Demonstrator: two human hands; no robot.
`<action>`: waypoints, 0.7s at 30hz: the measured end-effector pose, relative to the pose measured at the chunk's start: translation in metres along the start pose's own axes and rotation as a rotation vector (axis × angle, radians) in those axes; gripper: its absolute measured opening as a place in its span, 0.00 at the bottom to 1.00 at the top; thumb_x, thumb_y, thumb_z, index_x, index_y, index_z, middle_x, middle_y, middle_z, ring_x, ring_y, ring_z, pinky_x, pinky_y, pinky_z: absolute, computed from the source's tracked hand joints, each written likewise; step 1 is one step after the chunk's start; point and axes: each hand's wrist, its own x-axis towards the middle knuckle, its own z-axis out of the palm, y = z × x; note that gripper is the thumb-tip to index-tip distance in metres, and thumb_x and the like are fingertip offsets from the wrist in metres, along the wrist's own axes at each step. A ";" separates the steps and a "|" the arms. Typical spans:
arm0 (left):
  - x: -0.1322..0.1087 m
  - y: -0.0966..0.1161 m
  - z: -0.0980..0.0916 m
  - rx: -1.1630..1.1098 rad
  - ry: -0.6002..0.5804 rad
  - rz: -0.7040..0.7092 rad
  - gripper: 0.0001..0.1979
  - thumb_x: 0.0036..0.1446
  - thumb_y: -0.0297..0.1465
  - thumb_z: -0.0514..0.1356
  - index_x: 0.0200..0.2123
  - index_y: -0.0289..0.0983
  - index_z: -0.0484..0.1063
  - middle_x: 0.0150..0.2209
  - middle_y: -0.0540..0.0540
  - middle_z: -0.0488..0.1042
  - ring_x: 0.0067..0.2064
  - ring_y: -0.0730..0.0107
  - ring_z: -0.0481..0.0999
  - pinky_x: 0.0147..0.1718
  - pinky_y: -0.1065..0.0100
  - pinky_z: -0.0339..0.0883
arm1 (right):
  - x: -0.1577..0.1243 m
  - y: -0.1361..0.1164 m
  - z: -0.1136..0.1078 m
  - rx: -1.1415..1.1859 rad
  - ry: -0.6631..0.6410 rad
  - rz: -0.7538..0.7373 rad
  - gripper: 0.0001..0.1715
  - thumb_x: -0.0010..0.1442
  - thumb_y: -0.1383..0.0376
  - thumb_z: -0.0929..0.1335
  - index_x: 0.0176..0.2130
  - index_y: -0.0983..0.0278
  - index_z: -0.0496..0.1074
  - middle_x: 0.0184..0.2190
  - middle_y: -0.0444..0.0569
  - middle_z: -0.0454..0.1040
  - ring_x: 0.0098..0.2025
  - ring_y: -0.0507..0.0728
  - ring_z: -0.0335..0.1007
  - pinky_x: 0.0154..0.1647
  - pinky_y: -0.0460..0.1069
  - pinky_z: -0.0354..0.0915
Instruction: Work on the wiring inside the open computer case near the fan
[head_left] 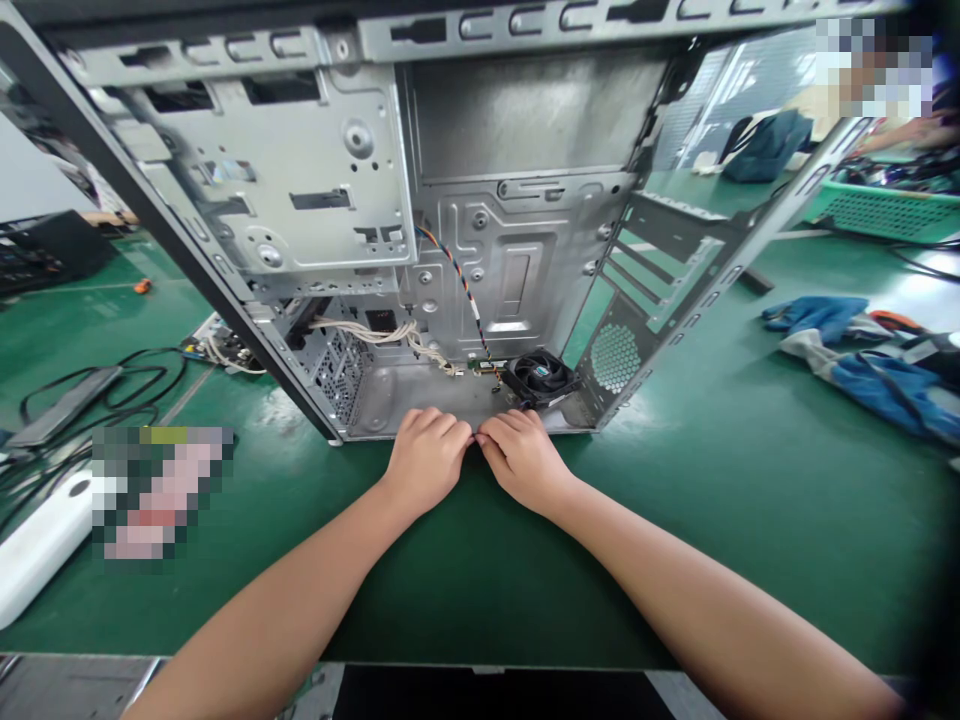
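Well, far to the left of the hands, a long white plastic object (45, 545) is lying on the smooth green tabletop (480, 590), with a flat grey power strip (67, 405) and black cables resting beyond it. Nearer the hands, a small circuit board with pale wires (217, 345) is sitting just outside the open silver-and-black metal computer case (517, 265), which is standing directly in front of both hands. Inside it, a perforated silver drive cage (322, 130) is jutting out above and left of the hands, and a bundle of beige wires (360, 328) is trailing beneath it. The left hand (427, 455) is curling its fingers at the case's lower front edge; the right hand (523, 458) is doing likewise, its thumb side nearly meeting the left's. Their fingertips are hiding, so I cannot tell whether they are gripping the edge or something small. Just beyond the right hand, a square black cooling fan (541, 375) is lying on the case floor. Farther right, crumpled blue cloth (874, 375) is lying on the tabletop.
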 end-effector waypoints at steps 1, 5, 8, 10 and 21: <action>0.000 0.000 0.000 0.002 -0.003 0.004 0.12 0.65 0.31 0.53 0.27 0.38 0.67 0.26 0.48 0.69 0.35 0.64 0.67 0.36 0.61 0.54 | 0.000 0.000 0.000 -0.002 0.001 0.002 0.13 0.66 0.67 0.59 0.31 0.64 0.68 0.27 0.48 0.71 0.34 0.55 0.63 0.37 0.50 0.48; 0.000 0.000 -0.001 0.002 -0.010 0.013 0.12 0.65 0.31 0.53 0.28 0.38 0.67 0.27 0.48 0.70 0.36 0.64 0.67 0.36 0.60 0.54 | 0.000 0.000 0.000 -0.002 0.005 0.000 0.13 0.66 0.67 0.59 0.31 0.64 0.68 0.27 0.48 0.71 0.34 0.55 0.63 0.37 0.50 0.49; 0.000 0.000 -0.001 0.005 -0.014 0.015 0.11 0.65 0.31 0.53 0.28 0.38 0.68 0.27 0.48 0.70 0.37 0.63 0.67 0.37 0.60 0.55 | 0.000 0.000 0.000 -0.005 0.001 0.002 0.14 0.66 0.67 0.59 0.31 0.64 0.68 0.27 0.48 0.71 0.34 0.55 0.63 0.38 0.50 0.49; 0.000 0.000 -0.001 0.002 -0.014 0.014 0.11 0.65 0.31 0.53 0.28 0.38 0.68 0.27 0.48 0.70 0.37 0.63 0.67 0.37 0.60 0.55 | 0.000 -0.001 0.000 -0.009 -0.006 0.005 0.13 0.66 0.67 0.59 0.31 0.64 0.68 0.27 0.48 0.71 0.34 0.55 0.63 0.38 0.50 0.49; -0.001 -0.001 -0.001 -0.013 -0.004 -0.027 0.10 0.64 0.31 0.55 0.29 0.38 0.70 0.30 0.48 0.72 0.38 0.64 0.67 0.37 0.61 0.55 | -0.001 0.001 0.002 0.004 -0.020 0.011 0.13 0.66 0.67 0.59 0.32 0.64 0.68 0.28 0.48 0.71 0.35 0.56 0.63 0.38 0.50 0.49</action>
